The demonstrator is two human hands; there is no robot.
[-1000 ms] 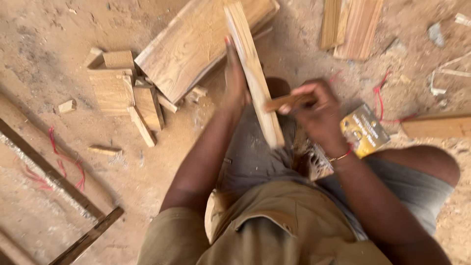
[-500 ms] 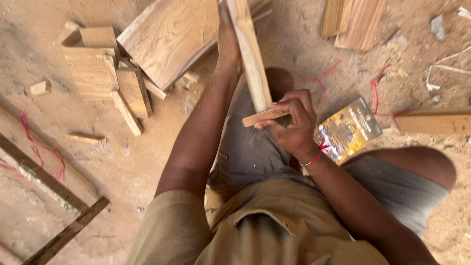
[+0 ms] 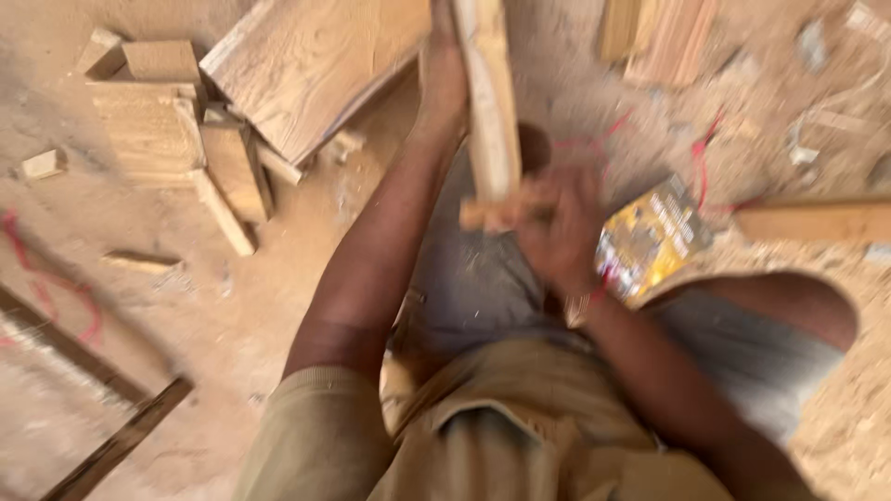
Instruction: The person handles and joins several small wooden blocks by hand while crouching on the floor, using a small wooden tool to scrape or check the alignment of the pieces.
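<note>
The left hand (image 3: 444, 79) reaches forward with its fingers wrapped around a long pale wooden slat (image 3: 489, 102), gripping it high up where the slat runs out of the top of the view. The slat slopes down toward the person's lap, its lower end lying over grey trousers (image 3: 483, 288). The right hand (image 3: 561, 232) is blurred; its fingers are curled tight around a short wooden handle (image 3: 487, 213) that lies crosswise against the slat's lower end. What tool the handle belongs to cannot be told.

The person sits on a sandy floor (image 3: 278, 278). Just right of the right hand, near the knee, lies a yellow and black packet (image 3: 652, 237). To the left of the left arm, a wide board (image 3: 311, 70) lies tilted, with a heap of wood offcuts (image 3: 176, 139) just beside it toward the floor's far left part. A small wood chip (image 3: 141, 262) lies apart from them. Dark wooden strips (image 3: 111, 436) cross the near left corner. A flat plank (image 3: 817, 223) lies at the right edge, and more boards (image 3: 659, 32) lie at the far right. Red string (image 3: 701, 153) trails near the packet.
</note>
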